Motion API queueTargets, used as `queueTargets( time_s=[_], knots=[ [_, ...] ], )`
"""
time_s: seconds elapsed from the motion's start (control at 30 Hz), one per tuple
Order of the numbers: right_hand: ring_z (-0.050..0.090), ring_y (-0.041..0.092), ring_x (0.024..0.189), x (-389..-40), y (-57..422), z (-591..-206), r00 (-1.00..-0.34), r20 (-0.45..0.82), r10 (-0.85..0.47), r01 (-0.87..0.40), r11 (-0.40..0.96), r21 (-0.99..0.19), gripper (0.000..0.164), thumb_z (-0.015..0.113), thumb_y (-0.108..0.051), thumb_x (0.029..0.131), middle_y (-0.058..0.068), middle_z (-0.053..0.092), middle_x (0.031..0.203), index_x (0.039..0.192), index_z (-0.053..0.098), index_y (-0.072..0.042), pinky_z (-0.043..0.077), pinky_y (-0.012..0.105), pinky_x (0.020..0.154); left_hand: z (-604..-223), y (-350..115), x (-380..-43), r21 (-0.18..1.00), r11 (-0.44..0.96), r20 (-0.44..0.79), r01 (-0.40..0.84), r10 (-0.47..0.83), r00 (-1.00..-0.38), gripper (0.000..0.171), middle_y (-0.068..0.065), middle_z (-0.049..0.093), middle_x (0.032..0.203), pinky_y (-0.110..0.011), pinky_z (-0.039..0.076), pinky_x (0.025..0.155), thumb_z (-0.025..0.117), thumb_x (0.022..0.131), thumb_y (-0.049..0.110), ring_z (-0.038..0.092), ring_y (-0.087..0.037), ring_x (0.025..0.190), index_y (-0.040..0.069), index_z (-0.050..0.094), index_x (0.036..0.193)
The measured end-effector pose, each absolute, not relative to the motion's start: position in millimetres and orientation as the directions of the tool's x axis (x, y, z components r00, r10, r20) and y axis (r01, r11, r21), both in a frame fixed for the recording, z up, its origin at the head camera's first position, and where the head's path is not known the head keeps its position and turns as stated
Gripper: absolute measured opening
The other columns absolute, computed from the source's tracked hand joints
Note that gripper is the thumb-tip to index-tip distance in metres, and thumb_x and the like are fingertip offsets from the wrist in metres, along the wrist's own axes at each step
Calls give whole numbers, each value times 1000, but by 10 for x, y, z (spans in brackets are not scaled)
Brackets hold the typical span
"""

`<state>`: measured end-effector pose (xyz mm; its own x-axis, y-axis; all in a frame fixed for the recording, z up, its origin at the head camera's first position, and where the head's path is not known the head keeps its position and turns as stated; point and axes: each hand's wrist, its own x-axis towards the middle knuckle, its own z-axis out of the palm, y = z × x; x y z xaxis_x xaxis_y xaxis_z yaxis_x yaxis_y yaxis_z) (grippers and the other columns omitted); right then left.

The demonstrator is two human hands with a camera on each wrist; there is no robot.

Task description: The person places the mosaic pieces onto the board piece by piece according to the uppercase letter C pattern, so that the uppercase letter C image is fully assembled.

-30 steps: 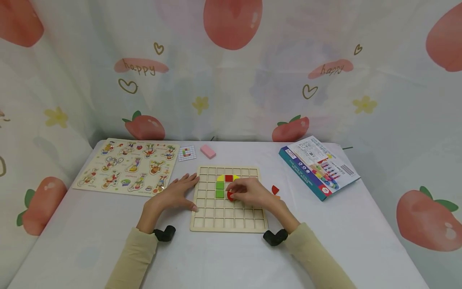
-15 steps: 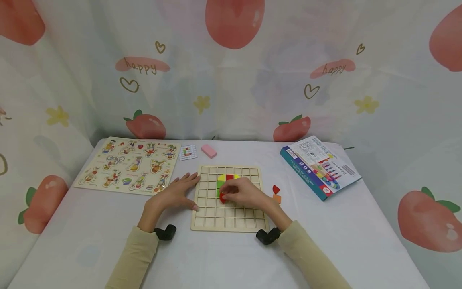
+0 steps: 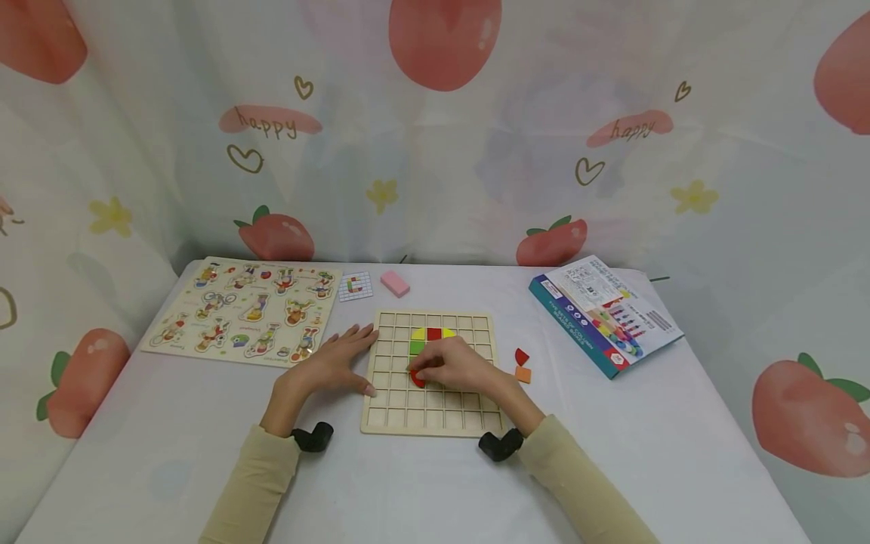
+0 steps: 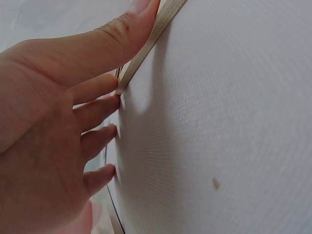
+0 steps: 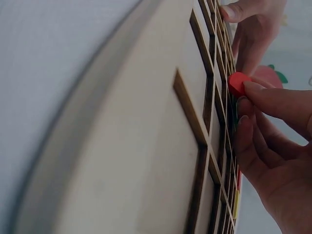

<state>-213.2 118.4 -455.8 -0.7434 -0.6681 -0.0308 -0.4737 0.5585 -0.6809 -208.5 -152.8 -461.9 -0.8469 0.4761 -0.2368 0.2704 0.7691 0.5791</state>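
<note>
Head: the right hand (image 3: 454,365) is pinching the red piece (image 3: 418,380) left of the centre of the board (image 3: 435,433), the left hand (image 3: 331,363) lying spread at its left edge, farther from the piece. Left wrist: fingers (image 4: 95,89) are touching that edge. Right wrist: the piece is sitting tilted to the board, contact unclear

A person wears plain beige long sleeves, the L sleeve (image 3: 250,487) matching the R sleeve (image 3: 586,482) in colour & cut, ea. w/ a loose, lightly creased end near the wrist. The L wrist cam (image 3: 315,437) and R wrist cam (image 3: 501,445), both blk., are small, rounded units bent approx. like a pipe elbow, worn thumb-side. Past the fabric, L hand (image 3: 329,366) & R hand (image 3: 457,366) are bare.
</note>
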Motion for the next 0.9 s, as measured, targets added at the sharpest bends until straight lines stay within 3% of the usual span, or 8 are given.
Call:
queueTargets(
  time_s=[0.27,0.47,0.73,0.9],
  knots=[
    [61,6,83,-2133,1167,-4577,-739,-20,-674,-495,562,-663,13,77,-10,92,-2,74,96,104,83,-11,53,18,74,-4613,-1520,-2085,573,775,-247,268,475,-844,105,-14,20,171,-59,7,130,88,80,38,10,-39,160,5,31,161],
    [58,5,77,-2112,1148,-4553,-718,-29,-695,-498,542,-677,18,78,-9,90,1,69,92,108,79,-7,53,18,69,-4605,-1516,-2086,569,777,-246,271,475,-845,105,-15,21,171,-60,8,129,88,80,37,11,-39,160,4,31,161],
    [56,6,77,-2108,1166,-4549,-709,-54,-703,-486,542,-686,22,77,-6,90,3,69,97,111,76,-7,52,18,69,-4603,-1505,-2079,567,780,-247,263,466,-850,105,-15,22,171,-60,8,129,89,79,36,11,-40,159,4,32,161],
    [59,8,82,-2107,1245,-4561,-746,-52,-664,-445,555,-703,24,74,-7,91,0,73,103,114,76,-11,54,19,74,-4605,-1502,-2077,569,781,-245,259,462,-852,105,-15,22,171,-60,8,129,90,78,35,11,-39,159,5,32,161]
  ],
)
